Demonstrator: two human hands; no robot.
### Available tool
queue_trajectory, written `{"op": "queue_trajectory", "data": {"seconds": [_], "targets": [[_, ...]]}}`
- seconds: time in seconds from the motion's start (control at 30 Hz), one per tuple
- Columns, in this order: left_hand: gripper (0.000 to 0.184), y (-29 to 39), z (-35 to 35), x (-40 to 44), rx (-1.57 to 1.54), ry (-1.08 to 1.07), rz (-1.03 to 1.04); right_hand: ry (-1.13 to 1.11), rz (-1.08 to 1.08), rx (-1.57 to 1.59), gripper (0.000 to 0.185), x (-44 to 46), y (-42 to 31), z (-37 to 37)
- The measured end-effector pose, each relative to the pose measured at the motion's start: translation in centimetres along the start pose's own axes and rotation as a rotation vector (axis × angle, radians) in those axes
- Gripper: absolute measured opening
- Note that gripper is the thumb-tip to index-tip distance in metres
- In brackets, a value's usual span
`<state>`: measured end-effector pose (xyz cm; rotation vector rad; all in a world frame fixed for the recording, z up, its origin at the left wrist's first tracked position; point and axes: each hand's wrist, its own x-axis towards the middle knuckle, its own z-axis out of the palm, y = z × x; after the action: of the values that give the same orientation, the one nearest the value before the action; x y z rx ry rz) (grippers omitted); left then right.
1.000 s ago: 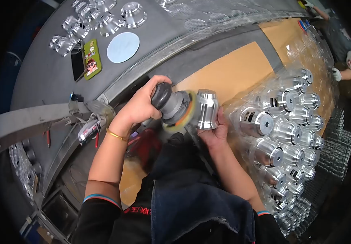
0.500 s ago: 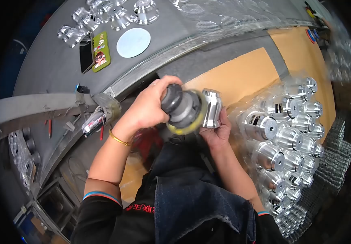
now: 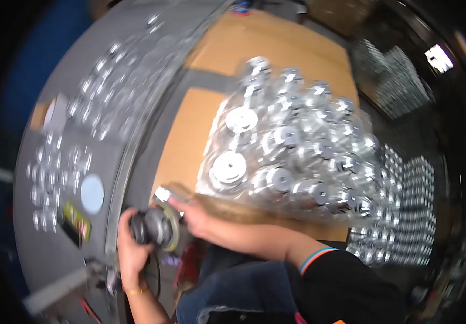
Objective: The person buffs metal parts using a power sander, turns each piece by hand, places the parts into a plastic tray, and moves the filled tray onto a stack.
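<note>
My left hand (image 3: 131, 245) is wrapped round the black body of a handheld orbital sander (image 3: 156, 227) with a yellowish pad edge. My right hand (image 3: 192, 215) grips a shiny metal cup-shaped part (image 3: 166, 193), seen blurred beside the pad. Whether the pad touches the part I cannot tell. Right of my right hand, many similar metal parts (image 3: 279, 178) stand in rows in clear plastic on brown cardboard (image 3: 181, 137).
On the grey bench (image 3: 111, 186) at left are more metal parts (image 3: 49, 175), a pale blue disc (image 3: 92, 193), and a phone beside a green case (image 3: 76, 221). Stacked shiny parts (image 3: 405, 200) stand at far right. A metal bench edge (image 3: 130, 156) runs between bench and cardboard.
My view has swung to the right, bringing more of the rows of metal parts into sight. Both hands keep hold of the sander and the metal part.
</note>
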<state>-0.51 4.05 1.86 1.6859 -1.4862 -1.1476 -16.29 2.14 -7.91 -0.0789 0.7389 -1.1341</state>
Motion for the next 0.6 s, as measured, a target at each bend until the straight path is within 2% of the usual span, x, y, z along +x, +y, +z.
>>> {"op": "queue_trajectory", "data": {"seconds": [0.03,0.07,0.13,0.27,0.33,0.4,0.43,0.53,0.6], "targets": [[0.076,-0.6,-0.3,-0.1,-0.017,-0.001,-0.081,0.049,-0.057,-0.041,0.041,0.5,0.7,-0.4],[0.077,-0.6,-0.6,-0.1,0.103,0.0,-0.011,0.074,-0.089,-0.075,0.036,1.5,1.5,-1.3],[0.081,-1.0,-0.7,-0.2,0.109,0.054,0.001,0.119,0.06,0.108,0.037,0.6,-0.6,-0.4],[0.085,-3.4,-0.5,1.9,0.212,0.171,0.024,0.11,0.088,0.191,0.032,-0.8,-1.6,0.3],[0.086,-3.2,0.2,3.2,0.253,0.247,0.037,0.013,0.095,0.198,0.034,-1.9,-2.6,0.9],[0.084,-2.6,0.9,4.2,0.451,0.279,0.071,-0.16,0.114,0.289,0.036,-3.2,-3.8,1.3],[0.081,-1.2,1.3,4.3,0.447,0.265,0.063,-0.124,0.154,0.286,0.037,-4.2,-4.8,1.9],[0.077,-1.1,2.8,6.0,0.518,0.254,0.161,-0.256,0.18,0.214,0.037,-7.6,-7.5,3.5],[0.072,0.3,4.1,6.5,0.533,0.207,0.143,-0.242,0.211,0.208,0.036,-8.8,-8.9,4.2]]}}
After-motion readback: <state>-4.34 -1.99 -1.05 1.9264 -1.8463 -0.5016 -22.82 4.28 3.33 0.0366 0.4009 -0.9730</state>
